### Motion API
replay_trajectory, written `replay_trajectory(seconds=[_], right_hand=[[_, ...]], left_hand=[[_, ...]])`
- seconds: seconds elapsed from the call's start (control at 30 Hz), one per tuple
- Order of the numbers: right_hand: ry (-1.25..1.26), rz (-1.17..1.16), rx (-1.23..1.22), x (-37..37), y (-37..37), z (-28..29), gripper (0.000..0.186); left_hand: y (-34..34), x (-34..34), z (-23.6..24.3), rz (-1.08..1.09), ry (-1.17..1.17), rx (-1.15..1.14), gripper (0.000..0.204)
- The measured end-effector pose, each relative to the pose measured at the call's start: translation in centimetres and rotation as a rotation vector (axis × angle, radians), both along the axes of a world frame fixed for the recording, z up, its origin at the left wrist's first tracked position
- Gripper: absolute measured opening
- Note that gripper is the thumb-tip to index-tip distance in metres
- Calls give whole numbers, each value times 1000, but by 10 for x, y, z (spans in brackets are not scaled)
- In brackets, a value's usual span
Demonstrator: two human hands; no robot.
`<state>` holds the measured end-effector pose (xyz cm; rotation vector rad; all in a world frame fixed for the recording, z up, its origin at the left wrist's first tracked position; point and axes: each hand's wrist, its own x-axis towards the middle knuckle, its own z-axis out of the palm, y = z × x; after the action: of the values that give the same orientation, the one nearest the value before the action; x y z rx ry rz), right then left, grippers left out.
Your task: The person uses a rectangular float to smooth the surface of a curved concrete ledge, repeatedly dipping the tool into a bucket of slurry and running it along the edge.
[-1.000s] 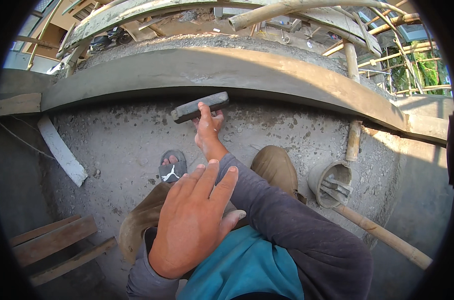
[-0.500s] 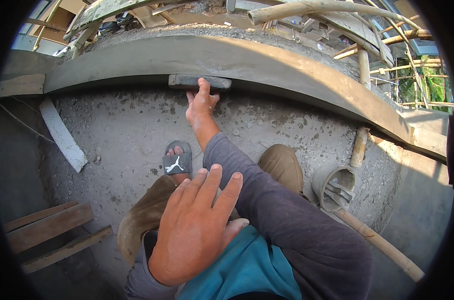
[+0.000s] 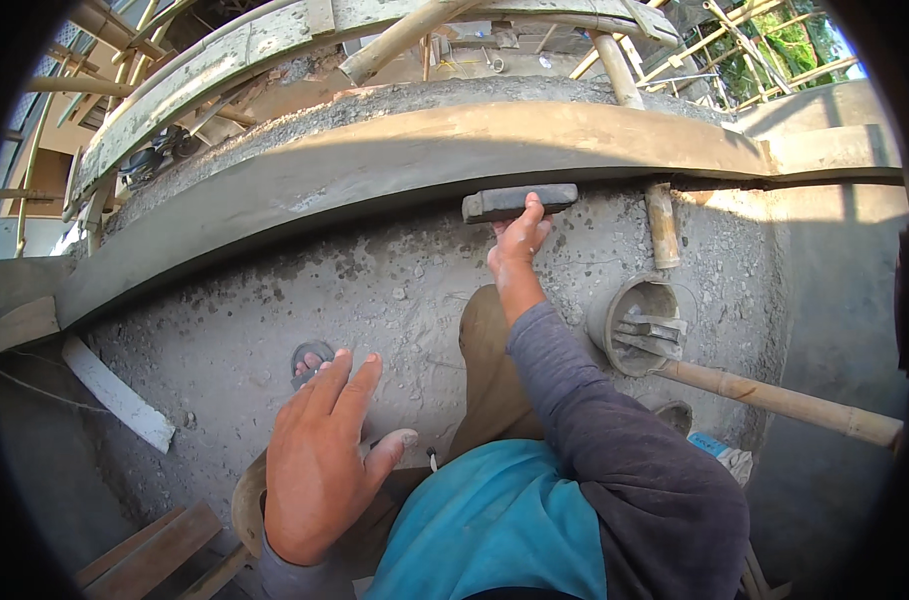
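Note:
My right hand [image 3: 519, 243] is stretched forward, fingers closed round a grey hand float [image 3: 492, 206], a block-like tool with rounded ends. The float lies along the lower inner edge of a curved band of smooth grey plaster [image 3: 354, 165]; whether it touches cannot be told. Part of my grip is hidden behind the float. Nearer to me, my left hand [image 3: 319, 465] hovers over my left knee, back up, fingers stretched and thumb apart, holding nothing.
To the right stands a bucket [image 3: 601, 325] with tools in it, beside a bamboo pole [image 3: 784, 400] and a short bamboo stub [image 3: 662, 225]. A pale strip [image 3: 119, 395] and planks [image 3: 159, 555] lie left. Bamboo scaffolding [image 3: 404, 45] crosses beyond the ledge.
My right hand has moved right along the plaster band with the float. My view has swung to the right, bringing the bucket nearer the middle. My left hand stays open.

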<state>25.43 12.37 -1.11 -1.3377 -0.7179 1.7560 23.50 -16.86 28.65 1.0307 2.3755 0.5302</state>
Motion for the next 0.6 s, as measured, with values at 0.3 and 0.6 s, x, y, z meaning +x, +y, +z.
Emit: replay_trajectory(seconds=[0.3, 0.6], right_hand=[[98, 34, -160, -42, -27, 22, 103], [19, 201, -456, -53, -114, -14, 99]], left_hand=[[11, -7, -14, 53, 5, -73, 65], [25, -16, -28, 69, -9, -51, 67]])
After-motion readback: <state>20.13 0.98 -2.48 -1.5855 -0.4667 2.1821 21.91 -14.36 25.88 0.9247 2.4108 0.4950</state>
